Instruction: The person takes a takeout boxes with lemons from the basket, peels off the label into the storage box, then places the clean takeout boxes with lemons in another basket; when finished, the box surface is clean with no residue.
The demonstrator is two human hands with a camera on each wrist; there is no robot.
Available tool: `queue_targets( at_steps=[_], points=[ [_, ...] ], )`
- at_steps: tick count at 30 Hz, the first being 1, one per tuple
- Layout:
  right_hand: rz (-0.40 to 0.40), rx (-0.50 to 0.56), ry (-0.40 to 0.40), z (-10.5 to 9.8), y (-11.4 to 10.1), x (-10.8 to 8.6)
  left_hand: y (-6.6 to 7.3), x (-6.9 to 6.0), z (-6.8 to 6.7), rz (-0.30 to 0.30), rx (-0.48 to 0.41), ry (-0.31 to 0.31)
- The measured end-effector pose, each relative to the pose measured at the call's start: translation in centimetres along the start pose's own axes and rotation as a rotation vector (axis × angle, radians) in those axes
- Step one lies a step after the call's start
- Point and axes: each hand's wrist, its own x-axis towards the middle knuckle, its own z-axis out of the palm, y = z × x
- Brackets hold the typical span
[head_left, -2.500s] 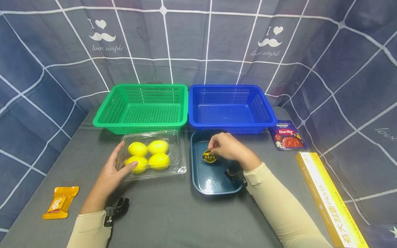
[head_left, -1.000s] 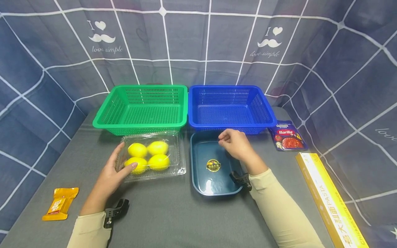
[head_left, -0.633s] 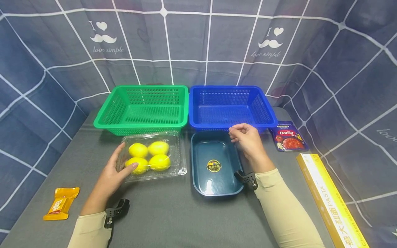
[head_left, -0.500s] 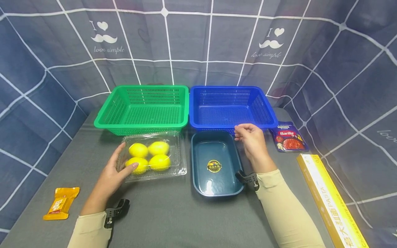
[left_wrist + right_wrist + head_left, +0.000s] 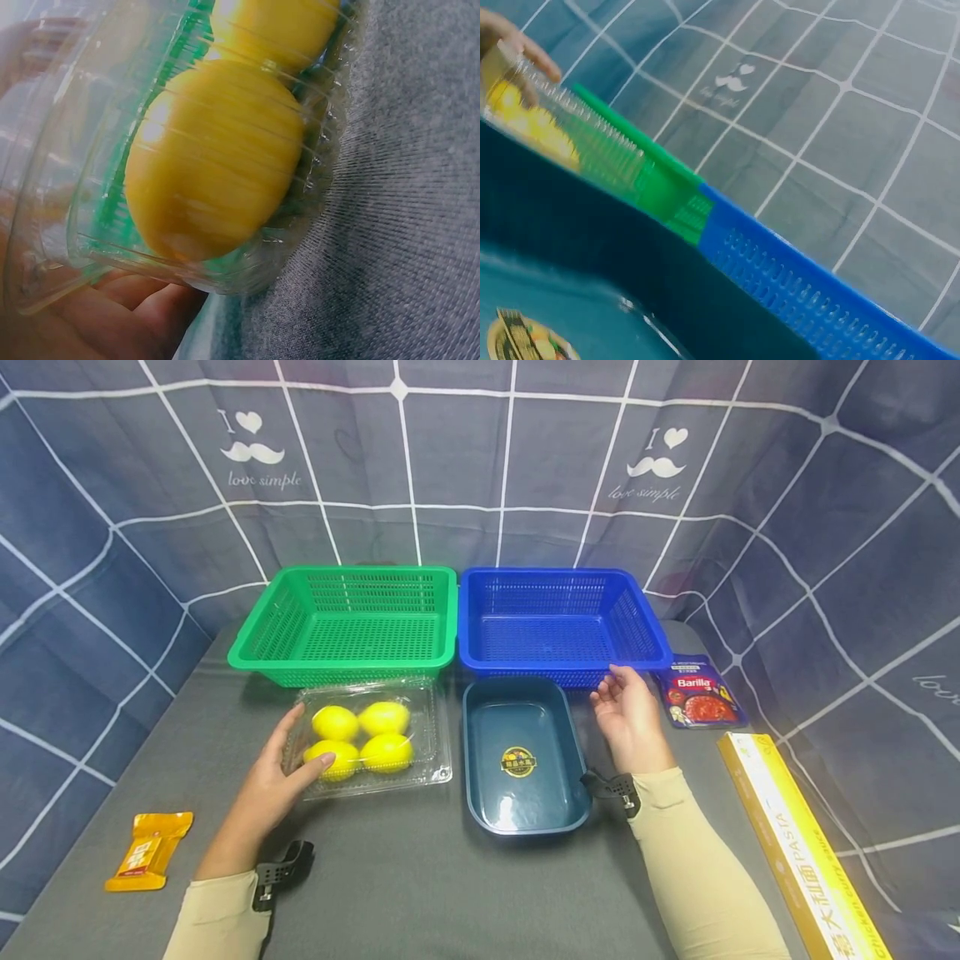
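My left hand (image 5: 273, 781) grips the left front corner of a clear plastic box (image 5: 431, 727). Its fingers lie along the left side, and the thumb crosses the front edge. Inside sit several yellow lemons (image 5: 386, 752), one of them large in the left wrist view (image 5: 217, 157). My right hand (image 5: 630, 718) hovers palm inward, just right of a dark teal tray (image 5: 540, 806), fingers loosely bent and holding nothing. On the tray's floor lies a round black-and-gold sticker (image 5: 518, 762), partly visible in the right wrist view.
Behind stand a green basket (image 5: 341, 664) and a blue basket (image 5: 562, 662), side by side. A Barilla sauce pouch (image 5: 701, 693) and a long yellow pasta box (image 5: 798, 843) lie at the right. An orange packet (image 5: 148, 852) lies at the left front.
The right hand has let go of the sticker inside the tray, moved right past the tray's edge, and loosened its fingers. The left hand and plastic box have stayed in place.
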Motion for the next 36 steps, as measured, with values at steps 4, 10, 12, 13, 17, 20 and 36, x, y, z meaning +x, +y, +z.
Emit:
queue_targets(
  at_steps=[4,10,12,13,17,20,36],
  points=[
    [0.109,0.144,0.025,-0.2,-0.4,0.5,0.1,0.0,0.0,0.001,0.0,0.001],
    [0.127,0.362,-0.016,-0.4,-0.5,1.4,-0.1,-0.1,0.1,-0.002,0.019,-0.002],
    [0.119,0.421,-0.038,-0.4,-0.5,1.7,-0.1,-0.2,0.1,-0.002,0.013,-0.004],
    [0.115,0.445,-0.046,-0.5,-0.5,1.8,-0.1,-0.2,0.1,-0.002,0.011,-0.004],
    [0.106,0.497,-0.06,-0.4,-0.4,2.0,-0.1,-0.2,0.0,-0.005,0.016,-0.001],
    [0.098,0.491,-0.04,-0.4,-0.4,2.1,0.0,-0.2,0.0,-0.003,0.014,-0.002],
    [0.056,0.468,-0.059,-0.6,-0.5,2.2,0.3,-0.7,0.9,-0.012,0.039,0.175]
  ],
)
